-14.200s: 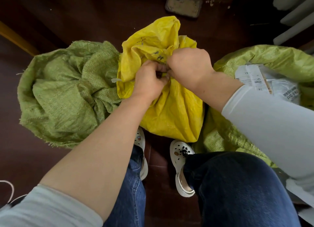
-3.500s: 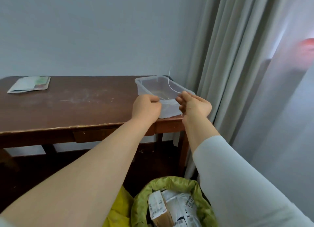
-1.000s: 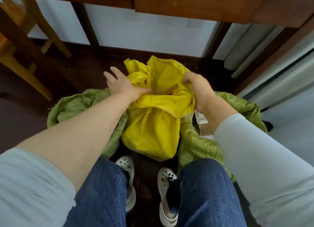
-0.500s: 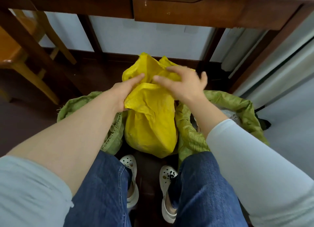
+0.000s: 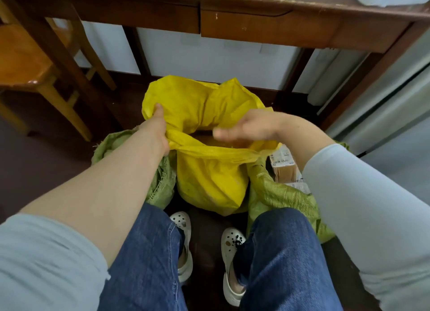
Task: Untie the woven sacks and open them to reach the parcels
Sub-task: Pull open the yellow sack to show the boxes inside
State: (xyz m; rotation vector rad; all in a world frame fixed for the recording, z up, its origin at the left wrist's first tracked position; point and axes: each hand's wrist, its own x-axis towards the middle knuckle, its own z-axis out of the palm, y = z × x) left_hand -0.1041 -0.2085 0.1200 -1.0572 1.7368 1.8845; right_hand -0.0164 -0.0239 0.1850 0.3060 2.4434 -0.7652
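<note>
While looking down past both knees: far left, wooden chair (image 5: 25,61) on dark floor (image 5: 46,161), just beside a leg of the desk (image 5: 256,26) that spans the top edge. Next over, left green sack (image 5: 160,182), crumpled, touching yellow sack's left flank, partly hidden under left forearm. Left hand (image 5: 156,129) grasping left rim of yellow sack (image 5: 209,178), thumb up on the fabric, near rim stretched taut across. Yellow sack upright on floor between both green sacks, in front of the feet, mouth untied and spread wide; interior dark, contents not readable. White clogs (image 5: 183,241) just below it, between jeans legs. Right hand (image 5: 253,127) over sack mouth, motion-blurred, fingers stretched out toward left, released, grasping nothing visible. Right of that, right green sack (image 5: 279,194), mouth open, leaning against yellow sack. Cardboard parcel (image 5: 285,168) with printed label showing inside it, just beside right forearm. Far right, pale curtain (image 5: 395,101).
</note>
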